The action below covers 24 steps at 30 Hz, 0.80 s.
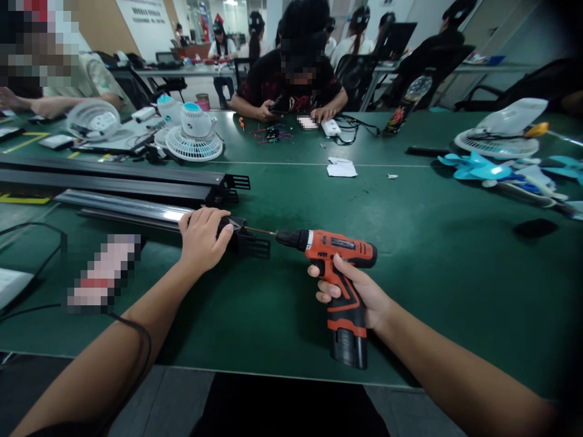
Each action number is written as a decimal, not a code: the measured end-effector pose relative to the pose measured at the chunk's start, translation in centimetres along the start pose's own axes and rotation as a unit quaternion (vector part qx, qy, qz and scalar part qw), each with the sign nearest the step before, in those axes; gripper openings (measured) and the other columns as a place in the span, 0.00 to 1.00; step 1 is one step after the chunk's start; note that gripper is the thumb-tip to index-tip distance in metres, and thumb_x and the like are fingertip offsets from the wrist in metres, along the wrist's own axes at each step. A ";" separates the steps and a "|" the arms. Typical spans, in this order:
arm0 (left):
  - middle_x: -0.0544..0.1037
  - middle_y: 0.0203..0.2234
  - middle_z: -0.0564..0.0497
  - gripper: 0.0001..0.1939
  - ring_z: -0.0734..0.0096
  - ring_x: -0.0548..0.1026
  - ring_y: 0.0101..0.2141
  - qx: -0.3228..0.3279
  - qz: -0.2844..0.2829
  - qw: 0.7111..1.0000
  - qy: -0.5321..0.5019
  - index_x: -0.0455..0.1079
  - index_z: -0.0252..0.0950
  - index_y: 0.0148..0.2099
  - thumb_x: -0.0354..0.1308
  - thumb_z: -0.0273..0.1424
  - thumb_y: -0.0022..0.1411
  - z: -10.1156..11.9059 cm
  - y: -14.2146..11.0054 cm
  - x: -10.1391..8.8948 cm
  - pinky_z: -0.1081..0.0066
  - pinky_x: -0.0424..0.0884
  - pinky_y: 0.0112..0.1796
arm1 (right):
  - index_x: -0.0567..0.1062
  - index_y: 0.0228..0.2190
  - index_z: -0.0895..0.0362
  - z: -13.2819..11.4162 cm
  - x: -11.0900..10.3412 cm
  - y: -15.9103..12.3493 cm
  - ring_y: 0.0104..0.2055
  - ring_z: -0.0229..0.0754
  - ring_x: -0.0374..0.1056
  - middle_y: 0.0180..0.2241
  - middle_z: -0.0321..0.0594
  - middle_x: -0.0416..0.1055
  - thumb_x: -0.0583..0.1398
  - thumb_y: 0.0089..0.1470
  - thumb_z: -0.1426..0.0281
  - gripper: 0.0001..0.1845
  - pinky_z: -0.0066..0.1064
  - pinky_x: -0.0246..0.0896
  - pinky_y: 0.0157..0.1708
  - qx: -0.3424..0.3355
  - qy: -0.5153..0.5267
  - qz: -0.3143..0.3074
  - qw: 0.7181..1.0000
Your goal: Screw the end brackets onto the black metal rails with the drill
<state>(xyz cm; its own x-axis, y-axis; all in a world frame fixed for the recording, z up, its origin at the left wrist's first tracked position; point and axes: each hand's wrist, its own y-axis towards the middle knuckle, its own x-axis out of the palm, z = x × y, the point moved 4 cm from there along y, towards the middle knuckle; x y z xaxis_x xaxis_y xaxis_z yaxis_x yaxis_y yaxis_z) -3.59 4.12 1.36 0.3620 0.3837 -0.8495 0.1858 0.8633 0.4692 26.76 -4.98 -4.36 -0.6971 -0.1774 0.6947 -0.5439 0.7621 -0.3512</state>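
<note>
My right hand is wrapped around the grip of an orange and black cordless drill, which points left. From its chuck a long thin bit reaches to the black slotted end piece of a long shiny metal profile. Whether the tip is seated in a screw is too small to tell. My left hand lies over the profile close to that end, with its fingers curled around it and the thumb toward the bit.
Behind the profile lie more long black profiles. A phone and a black cable sit at the left. White fan parts, a paper scrap, a bottle and blue fan blades are farther back. A person sits opposite.
</note>
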 end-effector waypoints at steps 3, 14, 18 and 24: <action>0.80 0.53 0.43 0.21 0.50 0.71 0.59 0.003 0.002 1.000 0.000 0.74 0.42 0.55 0.43 0.42 0.73 0.0 0.0 0.0 0.49 0.54 0.60 | 0.79 0.40 0.58 0.0 0.0 -0.1 0.24 0.36 0.62 0.21 0.31 0.65 0.68 0.59 0.48 0.24 0.29 0.61 0.28 -0.021 -0.004 0.005 1.000; 0.79 0.53 0.43 0.20 0.49 0.71 0.59 -0.007 0.005 1.000 -0.012 0.74 0.42 0.55 0.45 0.41 0.72 0.1 0.0 0.1 0.48 0.53 0.61 | 0.78 0.39 0.56 0.0 0.4 -0.2 0.23 0.35 0.59 0.25 0.33 0.67 0.68 0.59 0.49 0.22 0.30 0.64 0.29 -0.050 -0.018 0.014 0.998; 0.79 0.53 0.43 0.20 0.49 0.71 0.59 -0.006 0.007 1.000 -0.010 0.74 0.42 0.55 0.44 0.41 0.72 0.1 0.0 0.1 0.47 0.53 0.60 | 0.79 0.39 0.56 0.0 0.5 -0.2 0.23 0.33 0.58 0.27 0.34 0.68 0.69 0.59 0.51 0.21 0.28 0.65 0.29 -0.053 -0.003 0.014 0.998; 0.79 0.53 0.44 0.20 0.50 0.71 0.59 -0.006 0.002 1.000 -0.007 0.73 0.43 0.55 0.44 0.41 0.73 0.1 0.0 0.1 0.48 0.54 0.60 | 0.80 0.38 0.58 -0.2 1.1 -0.3 0.22 0.30 0.54 0.28 0.33 0.69 0.71 0.57 0.53 0.21 0.26 0.67 0.29 -0.055 0.014 0.008 0.998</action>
<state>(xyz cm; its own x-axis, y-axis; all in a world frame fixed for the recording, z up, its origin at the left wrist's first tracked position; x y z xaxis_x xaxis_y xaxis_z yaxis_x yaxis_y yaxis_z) -3.46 4.14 1.29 0.3746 0.3824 -0.8446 0.1738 0.8659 0.4691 26.27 -5.25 -3.36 -0.6910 -0.1492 0.7072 -0.4773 0.8290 -0.2914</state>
